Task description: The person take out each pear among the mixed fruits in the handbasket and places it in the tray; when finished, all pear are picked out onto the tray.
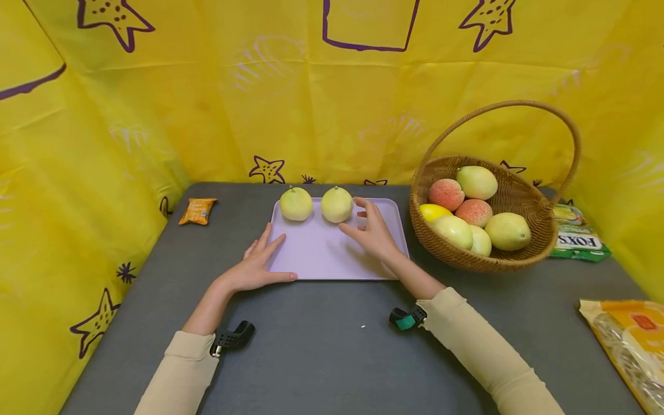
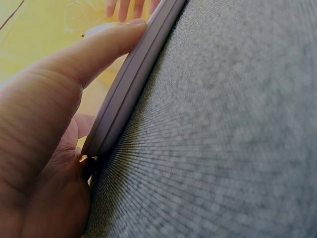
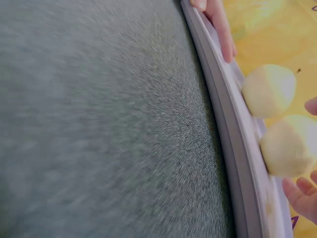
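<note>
Examiner: Head view. Where does the fruit lie relative to the fingers?

Inspector: The right-hand round, pale yellow-green fruit (image 1: 337,205) stands on the rectangular lilac tray (image 1: 316,253). The right hand (image 1: 373,233) is at its right side, fingers and thumb parted, fingertips towards the fruit. A matching left-hand round, pale yellow-green fruit (image 1: 296,204) stands just beside it, out of the hand's reach. The left hand (image 1: 254,268) lies at the tray's near left corner, fingers spread, thumb along the near edge.

Examiner: Anything obscured there?

Inspector: The brown wicker basket (image 1: 467,262) of mixed fruit covers part of a green packet (image 1: 578,242) lettered FOX'S. A yellow and clear plastic bag (image 1: 627,334) is cut off at the right edge. A small orange packet (image 1: 197,211) lies in full view on the dark grey tabletop (image 1: 321,357).

Examiner: Left wrist view?

Inspector: The left thumb rests on the tray's rim, clear of the other fingers, which are mostly hidden. Fingertips of the right hand are cut off at the top. A pale shape behind the thumb is too covered to identify.

Examiner: Right wrist view?

Inspector: Both fruits stand on the tray. The right hand's fingertips enter from the right edge, parted, at the nearer fruit; the rest is cut off. Whether they touch it, I cannot tell. The tabletop is blurred.
</note>
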{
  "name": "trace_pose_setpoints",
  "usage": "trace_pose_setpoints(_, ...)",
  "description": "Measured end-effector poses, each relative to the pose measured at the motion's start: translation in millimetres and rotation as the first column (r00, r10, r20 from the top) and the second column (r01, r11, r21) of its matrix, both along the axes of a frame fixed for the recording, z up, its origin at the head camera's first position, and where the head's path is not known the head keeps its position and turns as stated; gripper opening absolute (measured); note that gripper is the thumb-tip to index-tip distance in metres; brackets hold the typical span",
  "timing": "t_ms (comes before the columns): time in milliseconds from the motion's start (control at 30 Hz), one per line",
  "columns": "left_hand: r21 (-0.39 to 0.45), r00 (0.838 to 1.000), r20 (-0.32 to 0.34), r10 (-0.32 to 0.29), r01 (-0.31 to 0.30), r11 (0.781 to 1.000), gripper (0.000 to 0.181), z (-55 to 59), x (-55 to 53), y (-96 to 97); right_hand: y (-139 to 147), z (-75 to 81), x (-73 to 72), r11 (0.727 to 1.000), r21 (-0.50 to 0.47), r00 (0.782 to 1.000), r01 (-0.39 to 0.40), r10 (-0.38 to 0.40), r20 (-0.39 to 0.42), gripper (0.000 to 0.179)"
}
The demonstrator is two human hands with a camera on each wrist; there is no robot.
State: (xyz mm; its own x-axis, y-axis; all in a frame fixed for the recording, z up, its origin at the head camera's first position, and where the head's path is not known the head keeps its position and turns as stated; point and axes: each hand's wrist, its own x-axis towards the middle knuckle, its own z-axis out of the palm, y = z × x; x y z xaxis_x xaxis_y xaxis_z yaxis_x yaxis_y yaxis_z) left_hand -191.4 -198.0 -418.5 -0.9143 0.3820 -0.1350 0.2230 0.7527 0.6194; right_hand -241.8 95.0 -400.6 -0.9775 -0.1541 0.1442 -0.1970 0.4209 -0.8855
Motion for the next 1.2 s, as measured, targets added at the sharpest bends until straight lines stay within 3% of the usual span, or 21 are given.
trace_pose_setpoints(300, 0.006, 1.000, 0.016, 0.003, -0.003, 1.000, 0.103, 3.0, 0.6, 0.8, 20, 12.0, 26.0, 0.997, -0.018, 0.997, -0.077, 0.076, -0.013, 0.070)
trace_pose_setpoints(567, -0.002, 1.000, 0.021, 0.004, -0.004, 1.000, 0.103, 2.8, -0.3, 0.8, 45, 31.9, 52.0, 0.987, -0.025, 0.987, -0.157, 0.157, -0.025, 0.067)
trace_pose_setpoints(867, -0.003, 1.000, 0.020, 0.004, -0.004, 1.000, 0.103, 0.3, -1.8, -0.1, 68, 58.6, 81.0, 0.973, 0.028, 0.973, -0.229, 0.229, -0.038, 0.066)
trace_pose_setpoints(1200, -0.007, 1.000, 0.030, 0.007, -0.006, 1.000, 0.104, 0.3, -2.1, -0.7, 100, 81.9, 98.9, 0.961, 0.136, 0.954, -0.239, 0.258, -0.151, 0.062)
